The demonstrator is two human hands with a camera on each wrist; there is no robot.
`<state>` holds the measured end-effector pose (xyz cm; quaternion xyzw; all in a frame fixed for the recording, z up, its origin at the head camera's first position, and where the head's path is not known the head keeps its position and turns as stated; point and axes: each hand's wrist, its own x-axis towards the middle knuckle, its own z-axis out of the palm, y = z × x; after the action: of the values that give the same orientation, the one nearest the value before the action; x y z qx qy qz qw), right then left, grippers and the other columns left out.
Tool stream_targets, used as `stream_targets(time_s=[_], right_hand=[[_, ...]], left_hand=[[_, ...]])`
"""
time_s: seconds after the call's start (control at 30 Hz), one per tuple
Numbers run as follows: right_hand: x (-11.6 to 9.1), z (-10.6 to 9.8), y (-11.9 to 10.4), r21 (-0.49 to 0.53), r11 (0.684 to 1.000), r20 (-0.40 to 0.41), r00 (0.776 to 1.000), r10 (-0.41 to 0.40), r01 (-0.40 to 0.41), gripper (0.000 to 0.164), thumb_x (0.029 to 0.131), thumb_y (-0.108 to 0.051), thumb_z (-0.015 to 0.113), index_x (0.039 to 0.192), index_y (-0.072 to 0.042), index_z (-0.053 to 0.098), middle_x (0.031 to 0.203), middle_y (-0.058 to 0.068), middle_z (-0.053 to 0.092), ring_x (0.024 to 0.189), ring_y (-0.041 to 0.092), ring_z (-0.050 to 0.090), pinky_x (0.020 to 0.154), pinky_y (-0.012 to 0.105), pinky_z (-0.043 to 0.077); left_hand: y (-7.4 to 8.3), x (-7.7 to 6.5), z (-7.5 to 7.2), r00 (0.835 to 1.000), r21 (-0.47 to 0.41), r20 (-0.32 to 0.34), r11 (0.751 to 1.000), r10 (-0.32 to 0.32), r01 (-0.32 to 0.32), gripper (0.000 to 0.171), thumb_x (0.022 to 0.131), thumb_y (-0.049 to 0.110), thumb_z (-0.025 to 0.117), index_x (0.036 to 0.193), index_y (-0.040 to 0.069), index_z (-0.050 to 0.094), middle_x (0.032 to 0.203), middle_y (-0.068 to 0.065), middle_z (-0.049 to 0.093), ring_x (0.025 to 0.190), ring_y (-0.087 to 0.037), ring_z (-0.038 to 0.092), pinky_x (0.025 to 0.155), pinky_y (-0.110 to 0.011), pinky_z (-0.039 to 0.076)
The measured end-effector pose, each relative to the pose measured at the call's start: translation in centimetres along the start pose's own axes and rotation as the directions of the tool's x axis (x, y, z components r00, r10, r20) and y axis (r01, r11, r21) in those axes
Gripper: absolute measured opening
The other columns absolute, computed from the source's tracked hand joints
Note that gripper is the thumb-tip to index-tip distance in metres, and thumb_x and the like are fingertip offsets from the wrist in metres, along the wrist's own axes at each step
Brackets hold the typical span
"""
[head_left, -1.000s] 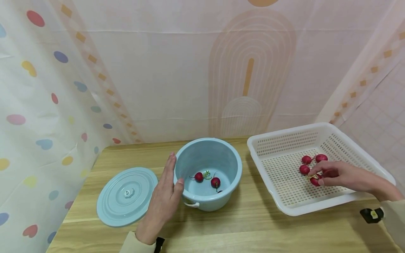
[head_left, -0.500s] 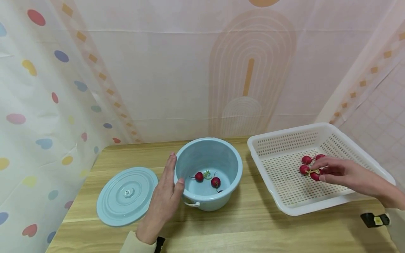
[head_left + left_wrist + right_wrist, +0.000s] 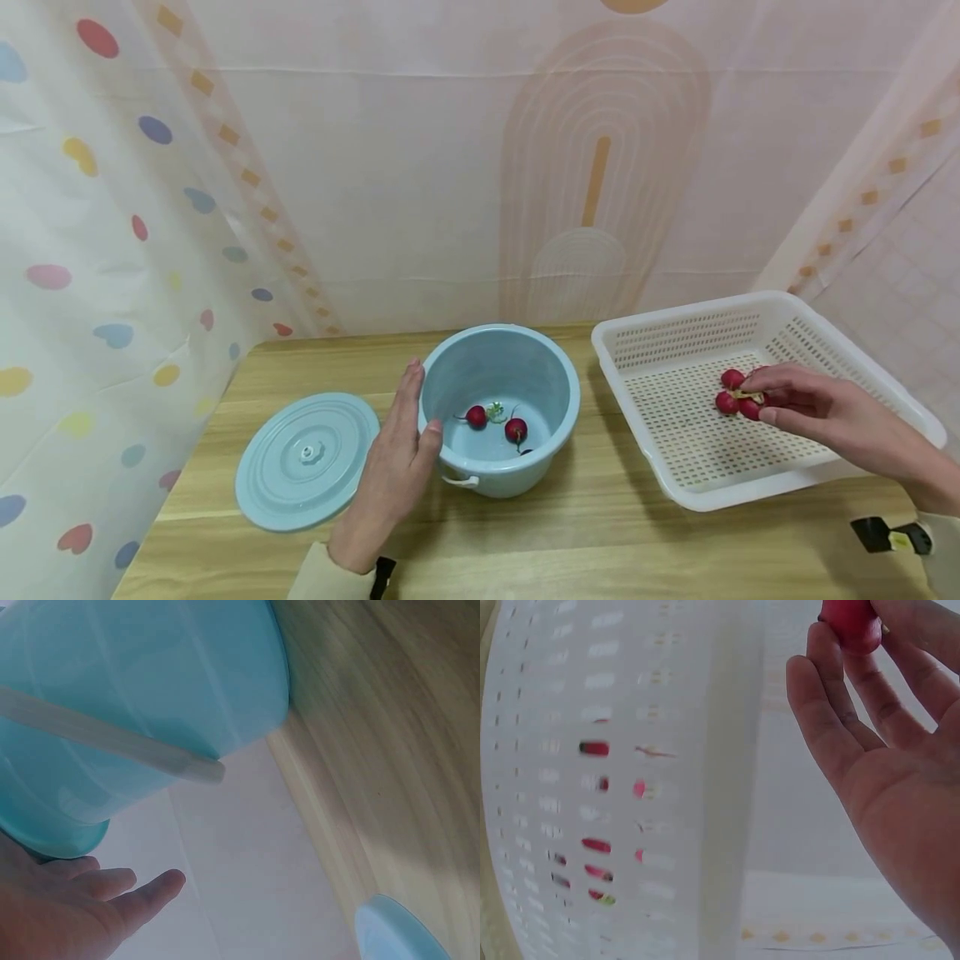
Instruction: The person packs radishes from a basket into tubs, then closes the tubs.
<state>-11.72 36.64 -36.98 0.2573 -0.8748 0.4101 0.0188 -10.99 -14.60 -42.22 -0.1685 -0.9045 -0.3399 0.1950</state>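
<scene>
My right hand [image 3: 832, 417] is over the white basket and pinches a red radish [image 3: 851, 626] with a pale stem between thumb and fingertips. In the head view several radishes [image 3: 726, 402] lie on the basket floor beside it, partly hidden by the fingers. My left hand [image 3: 393, 454] has its fingers straight and rests against the left rim of the light blue bucket [image 3: 498, 479]. Inside the bucket are a radish [image 3: 476, 417] with leaves and another radish [image 3: 516, 430]; a dark bit of a third shows at the near rim.
A white perforated basket [image 3: 652, 454] stands at the right of the wooden table [image 3: 570, 533]. To the left lies a round blue lid [image 3: 303, 496], flat, with a small knob. A white handle [image 3: 112, 739] hangs on the bucket's side. Patterned curtains [image 3: 420, 192] enclose the back and left.
My right hand has moved slightly away from me with the radish, towards the other radishes in the basket. My left hand stays at the bucket. The head view has shifted slightly.
</scene>
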Motion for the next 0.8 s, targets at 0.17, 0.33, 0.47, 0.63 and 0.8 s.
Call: stream_targets(time_s=[0.17, 0.33, 0.47, 0.63, 0.8], right_hand=[[-0.1, 0.2, -0.6, 0.017, 1.0, -0.036, 0.999, 0.008, -0.007, 0.04, 0.096, 0.012, 0.063, 0.132, -0.003, 0.064, 0.123, -0.009, 0.064, 0.106, -0.002, 0.065, 0.082, 0.012, 0.054], [0.0, 0.5, -1.0, 0.066, 0.998, -0.067, 0.998, 0.013, -0.008, 0.038, 0.096, 0.015, 0.06, 0.131, 0.002, 0.063, 0.12, -0.007, 0.064, 0.103, 0.0, 0.066, 0.082, 0.013, 0.055], [-0.1, 0.8, -1.6, 0.065, 0.998, -0.096, 0.995, 0.025, -0.019, 0.036, 0.097, 0.011, 0.062, 0.131, 0.0, 0.064, 0.12, -0.005, 0.063, 0.099, 0.005, 0.066, 0.081, 0.014, 0.054], [0.1, 1.2, -2.7, 0.055, 0.997, -0.138, 0.989, 0.057, -0.05, 0.034, 0.097, 0.01, 0.063, 0.128, -0.001, 0.066, 0.122, 0.002, 0.062, 0.097, 0.008, 0.068, 0.079, 0.015, 0.056], [0.2, 1.6, -3.4, 0.069, 0.996, -0.173, 0.983, 0.067, -0.056, 0.035, 0.096, 0.012, 0.062, 0.129, 0.0, 0.065, 0.124, 0.001, 0.062, 0.098, 0.006, 0.07, 0.081, 0.015, 0.056]], left_hand=[[0.0, 0.0, 0.0, 1.0, -0.002, -0.003, 1.0, -0.001, 0.001, 0.067, 0.107, 0.028, 0.047, 0.164, 0.002, 0.022, 0.17, -0.015, 0.023, 0.153, -0.036, 0.029, 0.116, -0.059, 0.036], [0.0, 0.0, 0.0, 1.0, -0.004, 0.003, 1.0, -0.009, 0.009, 0.067, 0.107, 0.029, 0.047, 0.164, 0.003, 0.021, 0.17, -0.015, 0.022, 0.154, -0.035, 0.028, 0.116, -0.059, 0.035], [0.0, 0.0, 0.0, 1.0, -0.008, 0.003, 1.0, -0.007, 0.007, 0.067, 0.108, 0.029, 0.046, 0.164, 0.003, 0.021, 0.171, -0.014, 0.022, 0.154, -0.034, 0.026, 0.116, -0.058, 0.035], [0.1, 0.0, 0.0, 1.0, -0.01, 0.007, 1.0, -0.012, 0.012, 0.067, 0.108, 0.029, 0.046, 0.164, 0.003, 0.021, 0.172, -0.012, 0.02, 0.155, -0.034, 0.026, 0.117, -0.058, 0.034], [0.1, 0.0, -0.1, 1.0, -0.007, 0.011, 1.0, -0.019, 0.019, 0.068, 0.107, 0.029, 0.046, 0.164, 0.003, 0.02, 0.171, -0.013, 0.02, 0.155, -0.034, 0.026, 0.117, -0.058, 0.034]])
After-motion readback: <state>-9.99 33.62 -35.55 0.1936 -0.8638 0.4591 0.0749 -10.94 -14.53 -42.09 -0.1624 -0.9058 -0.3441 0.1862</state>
